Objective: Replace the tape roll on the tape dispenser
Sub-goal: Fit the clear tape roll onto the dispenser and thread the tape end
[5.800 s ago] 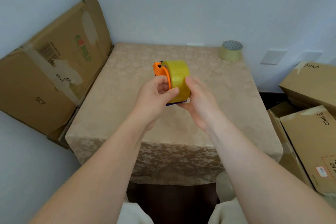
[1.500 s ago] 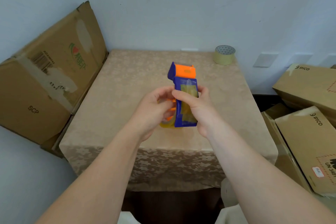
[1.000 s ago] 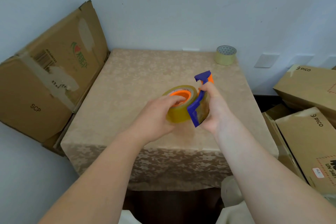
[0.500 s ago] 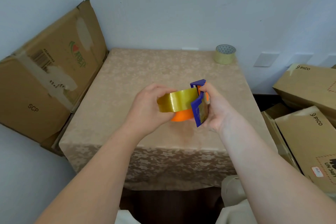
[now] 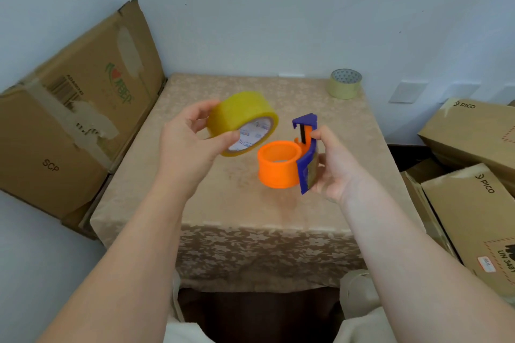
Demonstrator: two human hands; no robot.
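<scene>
With curled fingers (image 5: 195, 113) of left hand (image 5: 186, 145), gripping yellow tape roll (image 5: 239, 115) beside orange hub (image 5: 277, 167); with right hand (image 5: 338, 168), pinching tape dispenser (image 5: 305, 160).

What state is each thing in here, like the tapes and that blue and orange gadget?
Yellow tape roll: off the dispenser, held tilted in the left-hand grip.
Tape dispenser: held in the right-hand grip, its orange hub bare.
Pale tape roll: lying flat at the far right corner of the table, untouched.
Boxes at right: closed.

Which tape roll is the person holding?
The bright yellow roll, gripped in the left hand; the paler roll sits alone on the table, far right corner.
</scene>
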